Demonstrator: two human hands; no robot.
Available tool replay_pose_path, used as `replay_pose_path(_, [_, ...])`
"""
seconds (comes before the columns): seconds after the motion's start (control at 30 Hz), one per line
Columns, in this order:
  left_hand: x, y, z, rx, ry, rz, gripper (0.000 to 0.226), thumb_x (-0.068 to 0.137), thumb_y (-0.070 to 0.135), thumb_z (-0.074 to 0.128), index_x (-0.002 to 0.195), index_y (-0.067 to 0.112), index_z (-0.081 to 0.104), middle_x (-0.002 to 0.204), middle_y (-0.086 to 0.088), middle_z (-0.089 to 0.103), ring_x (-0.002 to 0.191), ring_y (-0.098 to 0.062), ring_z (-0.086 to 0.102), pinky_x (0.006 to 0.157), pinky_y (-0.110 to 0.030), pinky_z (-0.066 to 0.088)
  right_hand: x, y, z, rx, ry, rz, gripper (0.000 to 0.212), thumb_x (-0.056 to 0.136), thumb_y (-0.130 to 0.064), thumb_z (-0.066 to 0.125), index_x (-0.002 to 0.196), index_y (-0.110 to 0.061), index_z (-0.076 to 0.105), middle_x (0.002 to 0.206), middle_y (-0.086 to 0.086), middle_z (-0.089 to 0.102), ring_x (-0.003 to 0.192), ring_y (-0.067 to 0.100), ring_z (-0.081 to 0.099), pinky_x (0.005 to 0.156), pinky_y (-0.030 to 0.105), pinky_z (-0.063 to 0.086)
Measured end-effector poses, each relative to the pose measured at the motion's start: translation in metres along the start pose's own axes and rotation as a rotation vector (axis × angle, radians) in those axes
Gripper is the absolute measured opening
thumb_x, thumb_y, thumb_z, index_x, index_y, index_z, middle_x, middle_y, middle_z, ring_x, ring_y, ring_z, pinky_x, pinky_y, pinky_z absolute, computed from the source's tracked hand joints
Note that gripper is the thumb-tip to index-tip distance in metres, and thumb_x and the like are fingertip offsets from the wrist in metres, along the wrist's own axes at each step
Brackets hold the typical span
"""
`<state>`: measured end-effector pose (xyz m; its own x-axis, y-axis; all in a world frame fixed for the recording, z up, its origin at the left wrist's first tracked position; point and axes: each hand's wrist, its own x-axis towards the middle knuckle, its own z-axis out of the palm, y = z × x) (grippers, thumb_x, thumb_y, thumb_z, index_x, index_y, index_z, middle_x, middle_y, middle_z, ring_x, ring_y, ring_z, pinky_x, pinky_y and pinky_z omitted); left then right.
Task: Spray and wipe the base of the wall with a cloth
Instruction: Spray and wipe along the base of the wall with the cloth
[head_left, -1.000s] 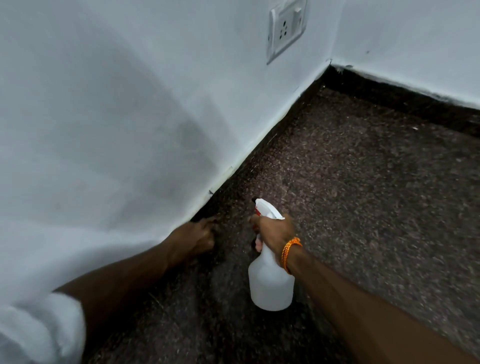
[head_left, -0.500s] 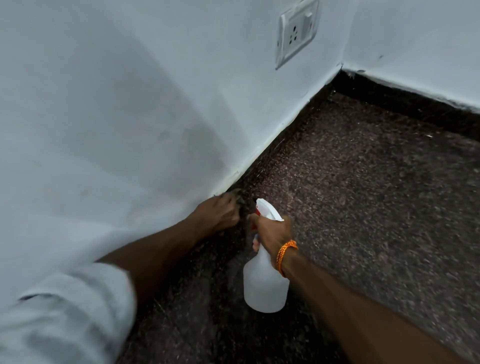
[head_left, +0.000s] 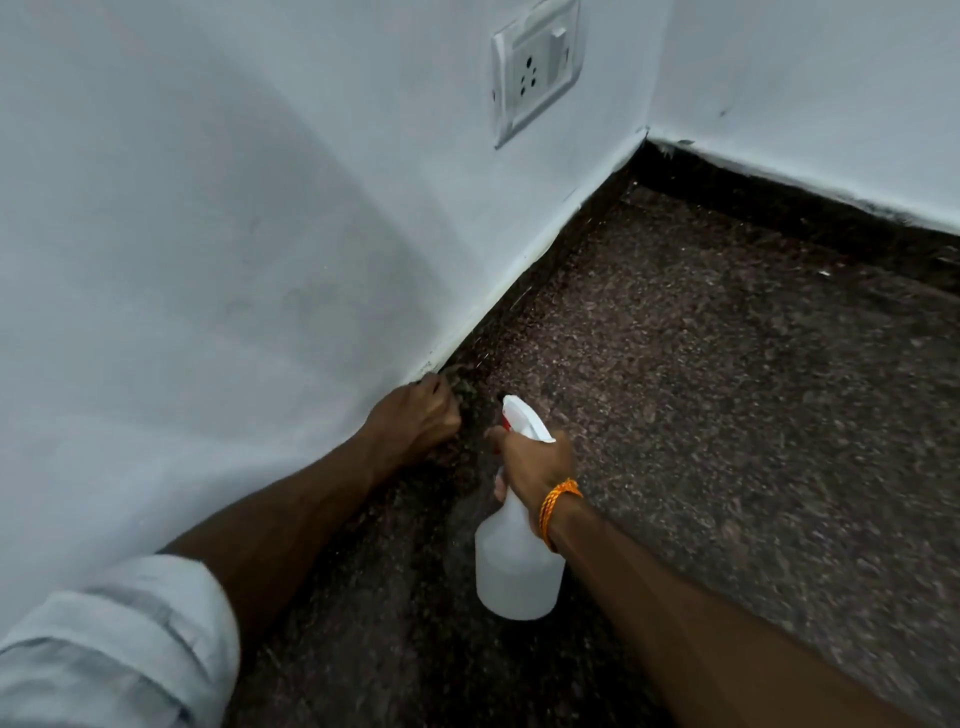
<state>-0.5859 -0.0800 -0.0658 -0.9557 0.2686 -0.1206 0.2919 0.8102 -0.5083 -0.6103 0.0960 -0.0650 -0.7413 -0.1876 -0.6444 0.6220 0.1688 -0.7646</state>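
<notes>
Our left grip (head_left: 415, 418) is fisted round a dark, blurred cloth (head_left: 461, 378), right at the base of the wall (head_left: 563, 260). Just beside it, our right grip (head_left: 535, 462) is wrapped round the spray bottle (head_left: 519, 577), nozzle forward, over the speckled floor (head_left: 727, 389). There's a socket (head_left: 537, 67) higher up.

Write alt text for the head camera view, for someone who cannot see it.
A person's left hand holds a dark cloth at a white wall's dark base, while the right hand grips a translucent white plastic spray bottle over speckled brown floor.
</notes>
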Motion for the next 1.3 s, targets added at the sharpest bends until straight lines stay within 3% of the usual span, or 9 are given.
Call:
replay_pose_path(0.23, [-0.004, 0.006, 0.015, -0.073, -0.173, 0.195, 0.011, 0.062, 0.018, 0.07, 0.071, 0.015, 0.076, 0.098, -0.015, 0.073, 0.064, -0.023, 0.066, 0.04, -0.023, 0.045, 0.03, -0.038, -0.011, -0.037, -0.072, 0.005, 0.016, 0.085, -0.015, 0.071, 0.09, -0.004, 0.061, 0.05, 0.013, 0.057, 0.038, 0.021, 0.052, 0.049, 0.031, 0.05])
replay_pose_path(0.5, [0.011, -0.032, -0.035, -0.002, -0.286, 0.107, 0.047, 0.085, 0.017, 0.03, 0.104, 0.006, 0.071, 0.103, -0.015, 0.069, 0.085, -0.029, 0.063, 0.063, -0.035, 0.057, 0.033, -0.083, -0.032, -0.12, -0.125, 0.016, 0.022, 0.088, -0.01, 0.068, 0.086, -0.019, 0.048, 0.053, 0.011, 0.058, 0.04, 0.022, 0.05, 0.042, 0.026, 0.046])
replay_pose_path(0.6, [0.023, -0.042, -0.057, 0.074, -0.343, 0.201, 0.037, 0.08, 0.024, 0.042, 0.091, 0.005, 0.073, 0.091, -0.016, 0.07, 0.083, -0.031, 0.064, 0.064, -0.036, 0.058, 0.038, -0.101, -0.04, -0.117, -0.142, 0.065, 0.027, 0.088, -0.012, 0.069, 0.103, -0.008, 0.047, 0.06, 0.017, 0.06, 0.039, 0.02, 0.051, 0.04, 0.025, 0.045])
replay_pose_path(0.7, [0.04, -0.041, -0.055, 0.047, -0.391, 0.221, 0.035, 0.076, 0.027, 0.043, 0.074, 0.011, 0.073, 0.073, -0.01, 0.069, 0.071, -0.027, 0.064, 0.062, -0.032, 0.056, 0.053, -0.114, -0.041, -0.187, -0.121, 0.015, 0.024, 0.087, -0.014, 0.07, 0.091, -0.009, 0.047, 0.068, 0.023, 0.065, 0.048, 0.026, 0.057, 0.049, 0.036, 0.057])
replay_pose_path(0.8, [0.057, -0.026, -0.027, 0.118, -0.337, 0.29, 0.03, 0.081, 0.019, 0.047, 0.078, 0.015, 0.076, 0.085, -0.01, 0.073, 0.084, -0.028, 0.067, 0.061, -0.031, 0.057, 0.061, -0.123, -0.044, -0.242, -0.088, -0.035, 0.022, 0.085, -0.014, 0.07, 0.091, -0.008, 0.05, 0.081, 0.029, 0.07, 0.049, 0.027, 0.059, 0.05, 0.036, 0.057])
replay_pose_path(0.93, [0.123, -0.033, -0.036, 0.051, -0.296, 0.281, 0.016, 0.069, 0.038, 0.072, 0.075, 0.025, 0.077, 0.084, 0.003, 0.074, 0.083, -0.014, 0.068, 0.06, -0.021, 0.051, 0.071, -0.14, -0.063, -0.245, -0.044, -0.037, 0.026, 0.09, -0.011, 0.068, 0.084, -0.022, 0.045, 0.055, 0.013, 0.061, 0.04, 0.022, 0.051, 0.041, 0.024, 0.044])
replay_pose_path(1.03, [0.172, -0.032, -0.037, 0.056, -0.213, 0.183, 0.01, 0.077, 0.032, 0.072, 0.08, 0.023, 0.077, 0.088, 0.003, 0.075, 0.083, -0.012, 0.068, 0.067, -0.02, 0.053, 0.09, -0.154, -0.074, -0.238, -0.041, -0.041, 0.029, 0.089, -0.01, 0.068, 0.083, -0.028, 0.046, 0.053, 0.014, 0.06, 0.042, 0.025, 0.051, 0.045, 0.025, 0.046])
replay_pose_path(1.2, [0.155, -0.026, -0.023, 0.153, -0.277, 0.18, 0.014, 0.071, 0.029, 0.069, 0.076, 0.021, 0.078, 0.094, -0.006, 0.076, 0.087, -0.019, 0.069, 0.066, -0.026, 0.055, 0.126, -0.147, -0.088, -0.187, -0.088, -0.046, 0.037, 0.089, -0.014, 0.068, 0.126, -0.012, 0.065, 0.055, 0.014, 0.063, 0.045, 0.023, 0.056, 0.044, 0.025, 0.05])
replay_pose_path(1.3, [0.1, -0.012, 0.008, 0.115, -0.361, 0.23, 0.028, 0.074, 0.021, 0.049, 0.069, 0.016, 0.076, 0.098, -0.019, 0.073, 0.085, -0.032, 0.07, 0.049, -0.03, 0.055, 0.134, -0.144, -0.097, -0.16, -0.11, -0.055, 0.026, 0.089, -0.019, 0.068, 0.112, -0.017, 0.056, 0.065, 0.018, 0.066, 0.05, 0.024, 0.059, 0.053, 0.028, 0.053])
